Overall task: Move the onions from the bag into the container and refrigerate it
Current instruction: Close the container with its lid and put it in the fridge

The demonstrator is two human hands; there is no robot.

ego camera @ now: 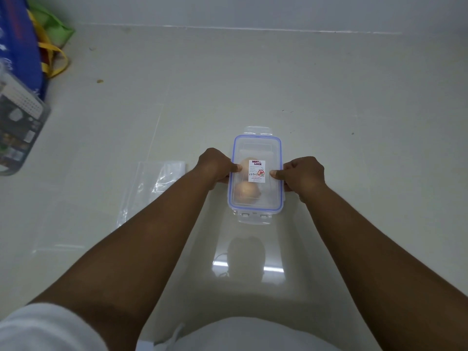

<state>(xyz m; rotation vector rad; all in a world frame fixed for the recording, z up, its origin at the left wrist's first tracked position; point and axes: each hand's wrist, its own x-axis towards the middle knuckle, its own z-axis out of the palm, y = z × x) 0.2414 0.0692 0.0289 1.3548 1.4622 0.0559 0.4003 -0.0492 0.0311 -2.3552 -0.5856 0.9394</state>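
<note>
home, floor-level work area, likely kitchen/storage corner

glossy pale tiled floor (329, 84) meets a white wall (253, 11); reusable shopping bags (22, 46) with yellow handles (54, 59) and a boxed household product (17, 133) sit at left; clip-lock food container (255, 173) and clear plastic bag (152, 188) lie on the tiles.

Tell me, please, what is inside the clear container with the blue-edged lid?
Through the container's lid, two onions show: one near the left hand, one closer to the person. The white label and right hand hide anything beneath them.
</note>
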